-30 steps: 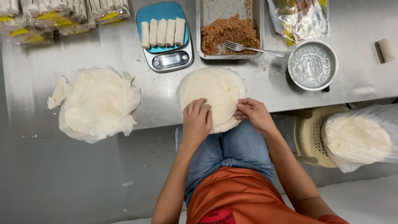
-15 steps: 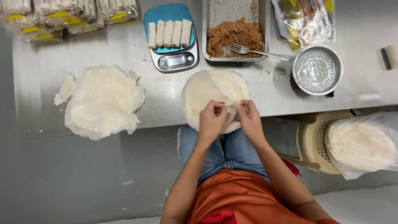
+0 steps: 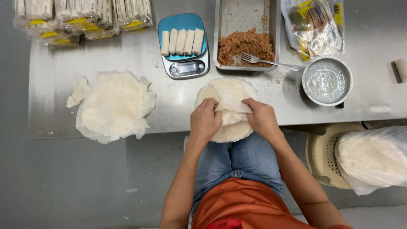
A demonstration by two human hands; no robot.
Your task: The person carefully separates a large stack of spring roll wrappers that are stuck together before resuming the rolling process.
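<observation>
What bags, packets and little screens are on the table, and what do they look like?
Stacked clear packets: far left corner, long pale rolls inside, yellow labels.
Kitchen scale: top middle, blue platform, small grey screen, four rolls on it.
Clear bag: top right, crinkly, yellow and red wrappers inside.
Plastic bag of round wrappers: right, off the table, white.

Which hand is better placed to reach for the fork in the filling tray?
Probably the right hand: the fork has its handle pointing right, just above that hand. The left hand sits farther off, and both pinch the wrapper.
</observation>
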